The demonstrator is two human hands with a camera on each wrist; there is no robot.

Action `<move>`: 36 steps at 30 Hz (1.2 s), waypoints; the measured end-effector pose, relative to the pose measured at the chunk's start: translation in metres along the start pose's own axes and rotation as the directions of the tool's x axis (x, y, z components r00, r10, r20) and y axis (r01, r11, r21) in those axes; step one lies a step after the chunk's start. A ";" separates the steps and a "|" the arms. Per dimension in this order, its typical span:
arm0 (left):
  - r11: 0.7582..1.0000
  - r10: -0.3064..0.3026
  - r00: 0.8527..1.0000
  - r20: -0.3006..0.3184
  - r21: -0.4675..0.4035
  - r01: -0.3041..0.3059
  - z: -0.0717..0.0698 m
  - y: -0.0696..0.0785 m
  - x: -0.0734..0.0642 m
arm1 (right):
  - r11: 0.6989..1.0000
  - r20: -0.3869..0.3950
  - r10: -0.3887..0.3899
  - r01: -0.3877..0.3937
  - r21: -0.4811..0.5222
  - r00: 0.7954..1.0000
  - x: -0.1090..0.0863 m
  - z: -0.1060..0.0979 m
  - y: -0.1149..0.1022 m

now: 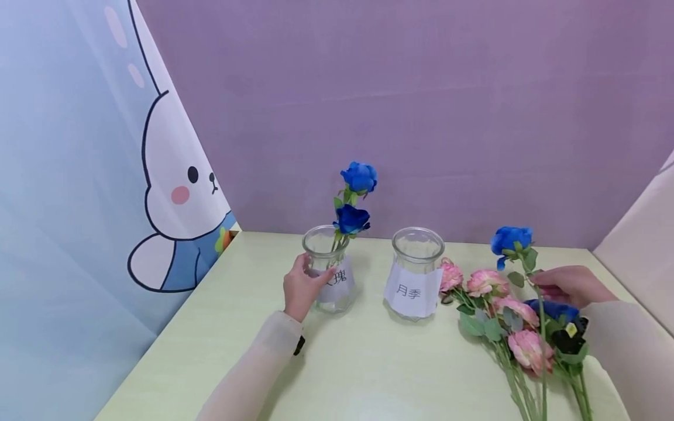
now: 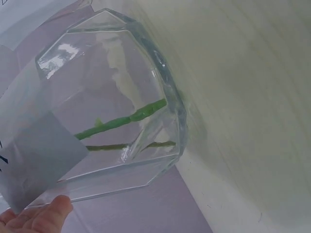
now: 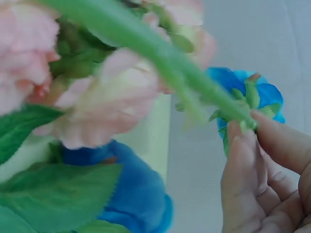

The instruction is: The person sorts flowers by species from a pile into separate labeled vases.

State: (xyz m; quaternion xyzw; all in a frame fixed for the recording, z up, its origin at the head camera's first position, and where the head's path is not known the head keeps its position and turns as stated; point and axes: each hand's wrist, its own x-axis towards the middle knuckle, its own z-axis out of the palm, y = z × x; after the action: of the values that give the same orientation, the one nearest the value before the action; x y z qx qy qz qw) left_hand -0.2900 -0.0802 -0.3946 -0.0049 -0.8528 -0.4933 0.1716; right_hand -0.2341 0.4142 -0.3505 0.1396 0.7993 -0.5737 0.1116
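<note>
My left hand [image 1: 302, 289] grips the left glass vase [image 1: 333, 305] round its side, thumb across the white paper label and partly hiding its writing. Two blue roses [image 1: 360, 177] stand in this vase, leaning right; the left wrist view shows their green stems [image 2: 119, 124] through the glass. Over at the right, my right hand [image 1: 574, 285] pinches the stem [image 3: 194, 80] of another blue rose [image 1: 511, 240] between thumb and fingers, just below the bloom. That rose is upright, its long stem hanging down in front of the flowers on the table.
A second glass vase [image 1: 418, 244] with a white label [image 1: 413, 292] stands right of the first. Several pink flowers [image 1: 487, 282] lie at the right, beside a dark blue bloom [image 1: 558, 310] near my right wrist. A purple backdrop [image 1: 421, 117] rises behind the table [image 1: 379, 368].
</note>
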 end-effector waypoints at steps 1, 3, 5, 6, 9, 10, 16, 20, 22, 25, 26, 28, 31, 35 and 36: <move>1.000 0.001 1.000 0.003 0.002 -0.001 0.001 -0.001 0.000 | 1.000 0.013 -0.003 0.003 -0.003 1.000 -0.002 -0.002 -0.001; 1.000 0.005 1.000 0.002 0.004 -0.005 0.002 -0.001 0.000 | 1.000 0.036 -0.014 0.014 -0.005 0.999 -0.004 -0.005 -0.003; 1.000 0.011 1.000 -0.001 0.009 -0.011 0.002 0.000 0.000 | 1.000 0.058 -0.017 0.017 0.010 0.998 -0.006 -0.008 -0.007; 1.000 0.013 1.000 -0.001 0.009 -0.013 0.002 0.001 0.000 | 0.999 0.075 -0.022 0.020 0.027 0.997 -0.006 -0.009 -0.009; 1.000 0.007 1.000 -0.002 0.008 -0.007 0.002 0.002 0.000 | 0.989 0.125 -0.031 0.012 0.148 0.992 -0.008 -0.009 -0.014; 1.000 0.003 1.000 -0.002 0.008 -0.003 0.002 0.002 0.000 | 0.980 0.140 -0.033 0.004 0.198 0.990 -0.010 -0.008 -0.015; 1.000 0.004 1.000 -0.004 0.007 -0.004 0.001 0.001 -0.001 | 0.862 0.134 -0.042 -0.032 0.506 0.990 -0.018 0.007 -0.019; 1.000 0.011 1.000 -0.006 0.002 -0.011 0.002 0.000 -0.001 | 0.799 0.087 -0.012 -0.043 0.599 0.996 -0.022 0.020 -0.024; 1.000 0.014 1.000 -0.009 -0.001 -0.014 0.002 0.000 -0.001 | 0.778 0.069 -0.002 -0.042 0.627 0.998 -0.024 0.025 -0.027; 1.000 0.018 1.000 -0.017 -0.007 -0.019 0.002 0.000 0.000 | 0.722 0.044 0.004 -0.034 0.691 0.999 -0.029 0.035 -0.032; 1.000 0.019 1.000 -0.019 -0.008 -0.019 0.002 0.000 0.000 | 0.706 0.033 0.005 -0.027 0.708 0.999 -0.030 0.038 -0.034; 1.000 0.015 1.000 -0.017 -0.007 -0.015 0.002 0.000 0.000 | 0.669 0.001 0.001 -0.002 0.743 1.000 -0.033 0.045 -0.036; 1.000 0.006 1.000 -0.013 -0.006 -0.006 0.002 0.001 0.000 | 0.628 -0.042 -0.013 0.041 0.777 0.999 -0.038 0.053 -0.039; 1.000 0.009 1.000 -0.017 -0.005 -0.009 0.001 0.002 -0.001 | 0.614 -0.102 -0.030 0.099 0.783 0.994 -0.043 0.062 -0.041; 1.000 0.011 1.000 -0.018 -0.004 -0.011 0.001 0.002 -0.001 | 0.613 -0.118 -0.029 0.111 0.782 0.993 -0.044 0.064 -0.041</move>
State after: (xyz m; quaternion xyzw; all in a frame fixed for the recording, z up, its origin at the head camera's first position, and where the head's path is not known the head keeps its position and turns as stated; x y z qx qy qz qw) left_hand -0.2888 -0.0781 -0.3932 -0.0055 -0.8500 -0.4943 0.1819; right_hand -0.2058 0.3368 -0.3194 0.1695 0.4763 -0.8625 -0.0206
